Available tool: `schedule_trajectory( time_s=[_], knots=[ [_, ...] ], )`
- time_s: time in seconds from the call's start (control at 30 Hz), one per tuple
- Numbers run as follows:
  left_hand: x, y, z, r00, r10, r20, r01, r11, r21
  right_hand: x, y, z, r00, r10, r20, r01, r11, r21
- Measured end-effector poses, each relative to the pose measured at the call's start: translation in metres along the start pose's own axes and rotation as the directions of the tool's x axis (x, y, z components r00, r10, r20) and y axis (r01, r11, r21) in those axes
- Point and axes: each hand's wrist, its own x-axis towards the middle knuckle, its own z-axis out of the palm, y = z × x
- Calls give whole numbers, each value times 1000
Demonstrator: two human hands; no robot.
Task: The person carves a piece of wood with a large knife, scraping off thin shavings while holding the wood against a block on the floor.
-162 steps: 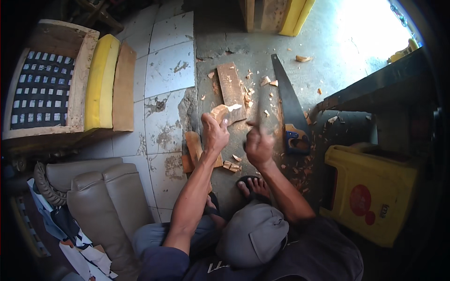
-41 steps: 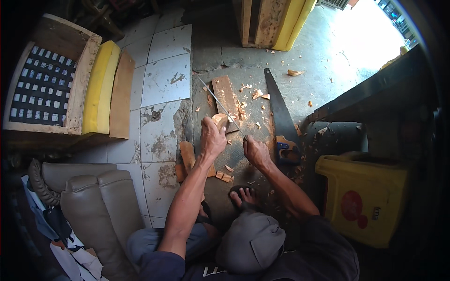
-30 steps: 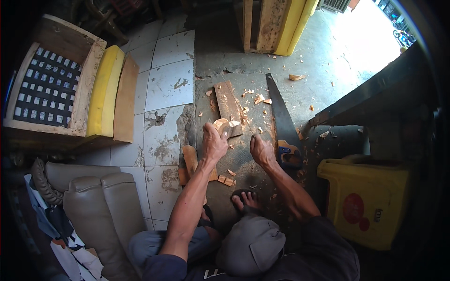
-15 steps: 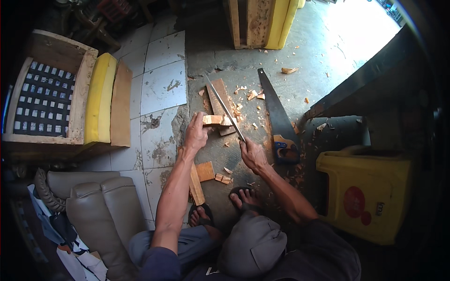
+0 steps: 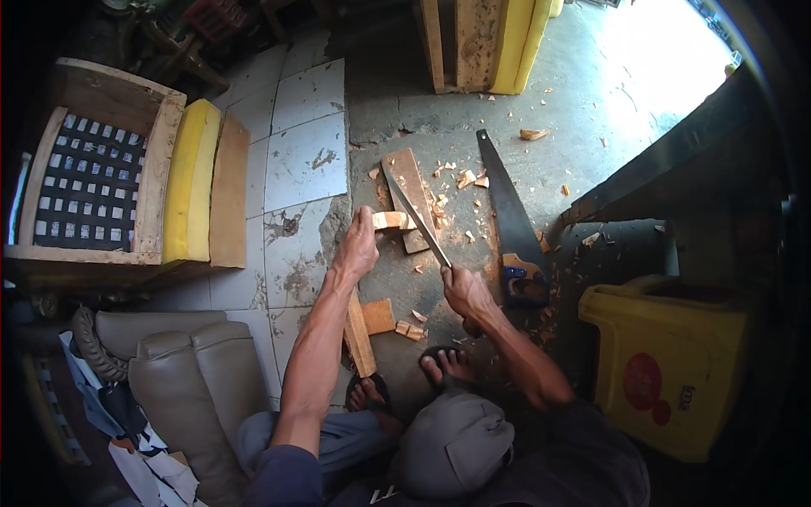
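Observation:
My left hand grips a short, curved piece of pale wood over a brown plank lying on the concrete. My right hand is closed on the handle end of a long blade, which angles up to the left across the plank, its edge at or beside the held piece; contact is unclear. A handsaw rests to the right, and pale chips are scattered round the plank. Below my left hand lie a wooden batten and a small board, near my sandalled feet.
At left stand a wooden frame with black webbing, a yellow cushion and grey padded upholstery. A dark bench and yellow plastic container flank the right. Another yellow-padded frame stands ahead, beside white tiles.
Compared with a second ago, my left hand is farther left and up, and the held wood is turned side-on. The blurred blade now shows sharply, its top lower than half a second ago.

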Motion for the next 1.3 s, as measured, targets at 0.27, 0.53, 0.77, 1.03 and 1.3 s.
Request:
schedule_trajectory(
  time_s=[0.27,0.53,0.77,1.03,1.3],
  knots=[
    [4,1,-5,995,-42,86,50,994,-96,-1,-16,0,920,-214,-329,336,863,378],
    [-10,-18,-7,993,-67,95,78,990,-118,-10,-66,-52,934,-98,-343,294,759,582],
    [-16,-12,-4,1000,3,-18,-4,1000,-31,18,-26,-3,993,-121,15,117,981,154],
    [-6,-11,0,994,97,-42,-96,995,27,12,-3,15,946,-248,-208,269,960,78],
    [-9,-1,-7,999,-13,46,18,995,-102,-3,-17,9,856,-203,-476,408,831,379]
  ],
)
